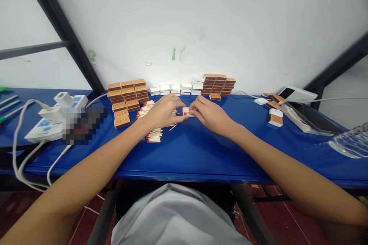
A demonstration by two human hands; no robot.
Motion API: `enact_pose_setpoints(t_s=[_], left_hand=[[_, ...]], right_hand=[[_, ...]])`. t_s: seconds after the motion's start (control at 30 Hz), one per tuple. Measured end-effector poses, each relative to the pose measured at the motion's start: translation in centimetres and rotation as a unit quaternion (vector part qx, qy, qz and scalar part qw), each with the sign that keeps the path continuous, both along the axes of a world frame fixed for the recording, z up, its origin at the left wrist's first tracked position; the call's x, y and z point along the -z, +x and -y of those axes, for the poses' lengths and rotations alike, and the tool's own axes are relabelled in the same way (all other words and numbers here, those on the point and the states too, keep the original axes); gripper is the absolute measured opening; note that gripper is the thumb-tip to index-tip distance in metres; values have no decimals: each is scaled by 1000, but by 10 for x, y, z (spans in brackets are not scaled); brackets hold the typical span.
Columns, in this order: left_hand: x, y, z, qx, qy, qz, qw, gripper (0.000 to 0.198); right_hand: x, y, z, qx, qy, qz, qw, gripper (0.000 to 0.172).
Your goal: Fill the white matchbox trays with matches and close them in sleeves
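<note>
Between my two hands, above the blue table, is a small white matchbox tray (186, 109) with a few red-headed matches inside. My left hand (166, 110) grips the tray's left end between thumb and fingers. At the tray's right end, the fingertips of my right hand (212, 115) are pinched on matches; how many is hidden by the fingers. A large heap of loose matches (145, 109) lies beside and partly behind my left hand. Nearer to me is a smaller bunch of matches (154, 136).
Brown matchboxes (121, 95) are stacked at the left, and another stack (216, 82) stands right of centre. White trays (170, 89) line the wall between them. A power strip (46, 126) with cables occupies the left side; a white device (297, 94) lies at the right.
</note>
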State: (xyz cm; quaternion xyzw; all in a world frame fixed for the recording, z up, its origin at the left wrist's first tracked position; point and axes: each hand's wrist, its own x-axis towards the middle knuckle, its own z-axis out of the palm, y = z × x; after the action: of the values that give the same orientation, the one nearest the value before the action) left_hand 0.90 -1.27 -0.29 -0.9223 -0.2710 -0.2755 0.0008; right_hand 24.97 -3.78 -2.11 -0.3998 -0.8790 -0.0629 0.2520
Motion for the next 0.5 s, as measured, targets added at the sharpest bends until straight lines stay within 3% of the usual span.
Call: enact_pose_setpoints(t_s=[0.23, 0.5], left_hand=[[1, 1, -1, 8, 7, 2, 1000, 23], [-1, -2, -3, 3, 10, -7, 1000, 29]], right_hand=[[-1, -2, 3, -7, -13, -8, 1000, 13], [-11, 20, 0, 8, -12, -20, 1000, 13]])
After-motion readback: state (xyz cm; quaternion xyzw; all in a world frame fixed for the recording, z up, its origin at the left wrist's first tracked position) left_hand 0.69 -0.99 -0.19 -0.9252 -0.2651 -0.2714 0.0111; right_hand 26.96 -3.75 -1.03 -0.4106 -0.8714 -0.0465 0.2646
